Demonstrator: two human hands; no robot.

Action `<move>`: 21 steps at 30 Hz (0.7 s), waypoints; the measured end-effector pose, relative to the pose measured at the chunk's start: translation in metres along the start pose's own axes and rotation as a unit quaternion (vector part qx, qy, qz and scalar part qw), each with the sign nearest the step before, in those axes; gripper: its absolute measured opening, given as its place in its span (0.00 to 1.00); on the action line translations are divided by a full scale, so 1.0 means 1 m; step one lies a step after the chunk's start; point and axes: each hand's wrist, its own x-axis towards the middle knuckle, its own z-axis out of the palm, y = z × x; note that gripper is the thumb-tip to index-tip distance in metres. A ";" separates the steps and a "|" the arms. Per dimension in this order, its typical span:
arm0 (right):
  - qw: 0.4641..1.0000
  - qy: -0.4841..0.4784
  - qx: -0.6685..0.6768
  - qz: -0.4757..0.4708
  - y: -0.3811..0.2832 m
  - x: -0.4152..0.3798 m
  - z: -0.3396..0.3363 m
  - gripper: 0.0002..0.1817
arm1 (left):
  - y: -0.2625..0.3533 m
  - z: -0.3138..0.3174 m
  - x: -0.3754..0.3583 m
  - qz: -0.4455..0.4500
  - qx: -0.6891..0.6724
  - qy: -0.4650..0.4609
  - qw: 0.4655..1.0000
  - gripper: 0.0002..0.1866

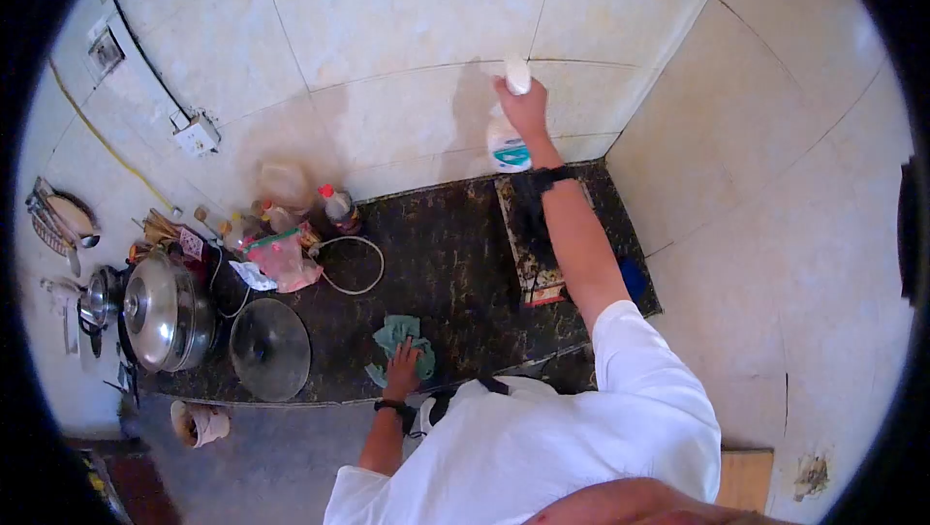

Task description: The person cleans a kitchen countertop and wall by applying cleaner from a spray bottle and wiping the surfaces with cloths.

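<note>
My right hand [524, 105] is stretched out to the back wall and grips a white spray bottle [508, 142] with a teal label, its head up against the tiled wall [407, 21]. My left hand [401, 366] rests flat on a green cloth [397, 335] lying on the dark stone counter [446, 263] near its front edge. A dark band sits on each wrist.
A steel pot with lid [160, 310] and a dark round lid [269, 349] sit at the counter's left. Bottles [337, 207], a pink bag [284, 259] and a white cable loop [356, 265] crowd the back left. A flat patterned box [531, 244] lies under my right arm. A wall socket [197, 135] hangs above.
</note>
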 end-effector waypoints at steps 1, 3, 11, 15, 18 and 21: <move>0.999 -0.023 0.032 -0.013 -0.007 -0.010 0.010 0.20 | -0.003 0.005 -0.003 0.026 -0.031 0.049 0.998 0.34; 0.997 -0.045 0.065 -0.026 -0.010 -0.019 0.022 0.19 | -0.006 0.009 0.001 0.019 -0.012 0.032 0.999 0.34; 0.994 0.069 0.050 0.068 0.054 -0.026 -0.047 0.13 | 0.018 0.005 0.020 -0.015 0.030 -0.005 0.999 0.32; 0.994 0.064 -0.058 0.074 0.051 -0.021 -0.106 0.13 | 0.025 0.004 0.035 -0.031 0.026 -0.014 0.999 0.34; 0.986 0.070 -0.123 0.091 0.045 -0.023 -0.134 0.13 | 0.028 0.002 0.037 -0.041 0.025 -0.020 0.999 0.34; 0.976 0.087 -0.190 0.061 0.080 -0.023 -0.147 0.14 | 0.026 -0.002 0.032 -0.030 0.013 -0.024 0.999 0.32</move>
